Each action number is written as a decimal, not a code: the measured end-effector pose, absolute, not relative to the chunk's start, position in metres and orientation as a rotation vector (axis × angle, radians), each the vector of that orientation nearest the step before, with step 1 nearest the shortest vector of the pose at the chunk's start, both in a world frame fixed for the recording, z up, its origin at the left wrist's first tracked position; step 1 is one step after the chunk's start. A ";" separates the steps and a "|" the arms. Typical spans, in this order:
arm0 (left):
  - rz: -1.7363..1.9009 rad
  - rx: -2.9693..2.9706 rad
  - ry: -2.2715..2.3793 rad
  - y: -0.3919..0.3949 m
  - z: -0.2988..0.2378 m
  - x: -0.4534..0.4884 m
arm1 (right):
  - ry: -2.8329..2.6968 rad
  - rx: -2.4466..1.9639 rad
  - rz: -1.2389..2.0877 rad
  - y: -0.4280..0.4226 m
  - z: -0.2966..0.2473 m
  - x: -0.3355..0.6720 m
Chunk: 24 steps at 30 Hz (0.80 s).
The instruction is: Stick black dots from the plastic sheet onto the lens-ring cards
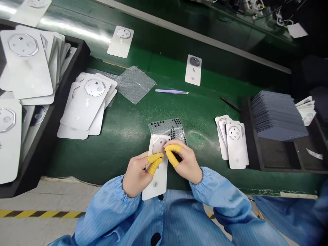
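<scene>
A white phone back cover (161, 177), with a round camera area near its top, is tilted in front of my body. My left hand (138, 173) is closed on its left edge, with yellow finger cots on thumb and forefinger lying over its face. My right hand (186, 163), also in yellow cots, is pinched at the cover's upper right edge beside the camera area. Whatever sits between those fingertips is too small to make out. Just behind the cover lies a clear sheet with small black dots (164, 127), partly hidden by it.
Purple tweezers (171, 91) and bubble wrap (137, 85) lie further back. Stacked covers (87, 102) stand left beside a black tray (55, 112). At right are more covers (237, 147), a black stick-like tool (230, 104) and a tray of grey sheets (279, 116). Single covers (193, 70) lie behind.
</scene>
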<state>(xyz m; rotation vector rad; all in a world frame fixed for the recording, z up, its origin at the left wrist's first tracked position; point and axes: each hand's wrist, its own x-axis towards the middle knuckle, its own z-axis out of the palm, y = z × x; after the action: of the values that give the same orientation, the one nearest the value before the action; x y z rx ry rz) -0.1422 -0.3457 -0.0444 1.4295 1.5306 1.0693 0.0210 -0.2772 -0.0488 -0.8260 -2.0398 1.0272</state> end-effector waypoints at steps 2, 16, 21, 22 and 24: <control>0.980 1.353 1.534 -0.348 -0.043 -0.154 | -2.055 -0.885 0.987 -0.274 -0.056 0.021; 1.135 1.165 1.548 -0.374 -0.007 -0.144 | -1.996 -0.761 0.645 -0.278 0.003 0.002; 1.164 1.190 1.508 -0.371 -0.004 -0.133 | -2.265 -0.585 0.546 -0.284 0.001 0.008; 1.179 1.188 1.514 -0.371 -0.004 -0.133 | -2.311 -0.570 0.497 -0.285 0.000 0.011; 1.192 1.186 1.535 -0.372 -0.007 -0.133 | -2.375 -0.577 0.441 -0.288 -0.001 0.016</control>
<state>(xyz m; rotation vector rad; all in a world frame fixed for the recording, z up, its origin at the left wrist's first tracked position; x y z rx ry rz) -0.1331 -0.3717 -0.0068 1.1861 1.5348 1.1918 0.0159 -0.2881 -0.0013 -0.5767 -2.3752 0.4409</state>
